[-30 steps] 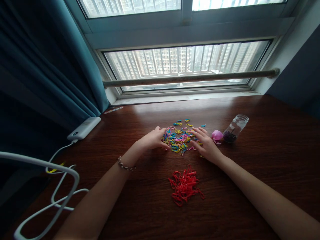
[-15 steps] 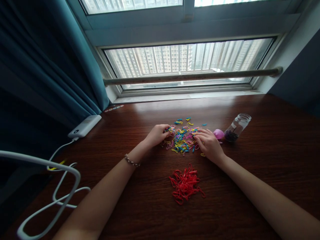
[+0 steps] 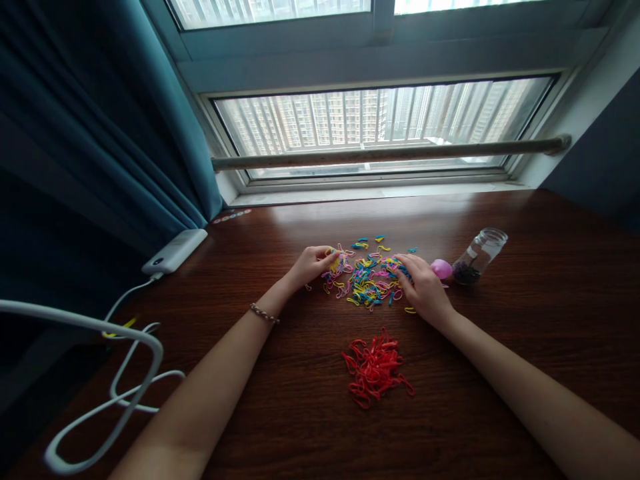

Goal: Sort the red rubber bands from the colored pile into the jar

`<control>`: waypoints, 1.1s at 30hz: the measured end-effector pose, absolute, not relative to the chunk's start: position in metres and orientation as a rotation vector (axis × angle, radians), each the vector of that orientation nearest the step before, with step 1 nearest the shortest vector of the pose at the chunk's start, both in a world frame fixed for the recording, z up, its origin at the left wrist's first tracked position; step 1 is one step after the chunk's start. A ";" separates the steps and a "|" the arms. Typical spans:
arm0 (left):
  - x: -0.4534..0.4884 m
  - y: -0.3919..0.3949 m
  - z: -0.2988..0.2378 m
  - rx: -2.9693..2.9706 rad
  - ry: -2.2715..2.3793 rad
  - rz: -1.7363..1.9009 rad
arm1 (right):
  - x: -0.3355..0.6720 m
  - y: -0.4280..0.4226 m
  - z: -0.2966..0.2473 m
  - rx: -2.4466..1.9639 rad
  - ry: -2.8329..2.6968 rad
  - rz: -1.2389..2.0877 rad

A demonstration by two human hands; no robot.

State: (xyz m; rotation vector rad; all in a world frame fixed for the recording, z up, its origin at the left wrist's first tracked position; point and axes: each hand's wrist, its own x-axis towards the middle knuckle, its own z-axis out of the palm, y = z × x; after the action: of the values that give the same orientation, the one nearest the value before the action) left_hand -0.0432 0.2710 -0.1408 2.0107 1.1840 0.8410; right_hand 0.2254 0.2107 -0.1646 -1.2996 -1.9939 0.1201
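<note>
A loose pile of small plastic stitch markers [image 3: 367,283] in yellow, blue and pink lies on the brown table. At the pile's left edge, my left hand [image 3: 311,265] has its thumb and fingers closed on yellow stitch markers [image 3: 334,261]; how many cannot be made out. My right hand [image 3: 424,288] rests over the right side of the pile, fingers stretched out and touching pink and blue markers. Its fingertips partly cover what lies beneath. Nearer to me, between my forearms, sits a separate heap of red stitch markers [image 3: 376,370].
A tilted glass jar [image 3: 480,257] with dark bits inside stands right of my right hand, beside a pink round object [image 3: 441,269]. On the left are a white power bank [image 3: 175,252] and a looping white cable [image 3: 150,347]. A window and curtain border the table [image 3: 280,427].
My left fingers have shifted slightly, and more yellow shows between them. My right hand has drawn back a little to the right. The whole view has moved slightly.
</note>
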 end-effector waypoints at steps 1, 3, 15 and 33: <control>-0.044 0.271 -0.141 1.976 1.156 0.816 | 0.224 0.211 -0.166 -1.340 -2.051 0.088; -0.048 0.273 -0.140 1.891 1.124 0.819 | 0.220 0.211 -0.169 -1.422 -2.155 0.043; -0.056 0.288 -0.164 1.776 1.201 1.092 | 0.170 0.248 -0.151 -1.110 -2.491 0.132; -0.057 0.287 -0.155 2.127 1.165 0.758 | 0.203 0.293 -0.140 -1.100 -1.976 0.523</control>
State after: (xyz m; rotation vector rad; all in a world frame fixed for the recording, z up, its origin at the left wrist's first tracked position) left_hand -0.0567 0.2875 -0.1555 2.1268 1.1648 0.7577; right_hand 0.2027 0.2926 -0.1401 -1.1005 -1.9756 0.5234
